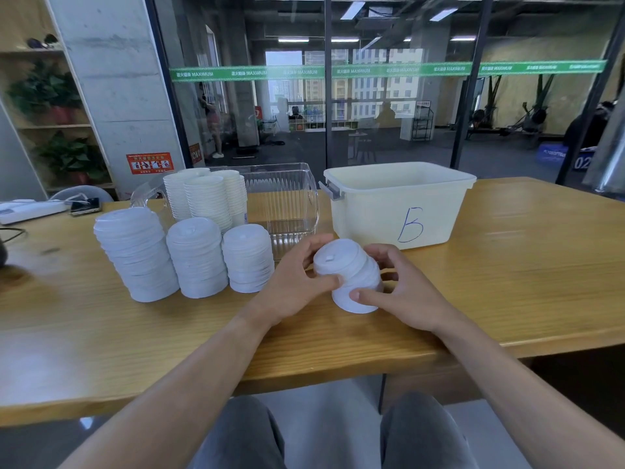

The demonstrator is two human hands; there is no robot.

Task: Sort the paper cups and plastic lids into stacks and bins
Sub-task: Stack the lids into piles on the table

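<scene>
My left hand (297, 282) and right hand (402, 292) both grasping a white lid stack (350, 274), leaning, near table (507, 282) edge, bare wood to its right, bin (399, 204) behind, three lid stacks (196, 258) left.

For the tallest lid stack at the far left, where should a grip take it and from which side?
Judging by its pose, take the tallest lid stack low on its side walls with both hands, from the near, open table side. It leans and its lids sit loose, so a top grip would likely lift only a few. The middle lid stack crowds its right.
</scene>
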